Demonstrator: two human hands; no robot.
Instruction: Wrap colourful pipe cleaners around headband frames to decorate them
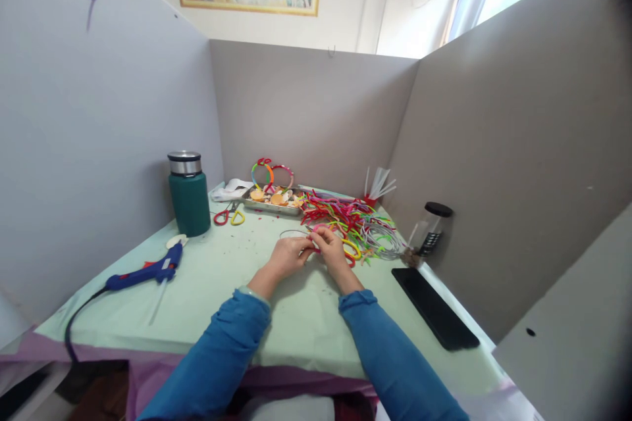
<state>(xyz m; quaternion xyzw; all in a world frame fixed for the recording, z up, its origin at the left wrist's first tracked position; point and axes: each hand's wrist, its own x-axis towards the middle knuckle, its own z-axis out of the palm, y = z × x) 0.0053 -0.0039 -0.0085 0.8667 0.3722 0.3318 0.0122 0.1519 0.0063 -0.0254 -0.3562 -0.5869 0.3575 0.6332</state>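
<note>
My left hand (290, 258) and my right hand (330, 248) meet over the middle of the table, both closed with their fingertips pinched together. A thin grey wire hoop (291, 232), like a bare headband, arcs out behind my left fingers, which hold it. Something pink, which looks like a fuzzy pipe cleaner (318, 228), shows at my right fingertips; its grip is partly hidden. Beside my right hand lies a pair of scissors with yellow and red handles (352, 250). Behind it spreads a heap of coloured pipe cleaners (340, 209), mostly red and pink.
A blue glue gun (148, 272) and a green bottle (189, 200) stand at left. Another pair of scissors (229, 217) lies before a metal tray (271, 206) of discs, with coloured hoops (263, 174) behind. At right are a clear jar (430, 230) and a black slab (434, 308). Partitions surround the table.
</note>
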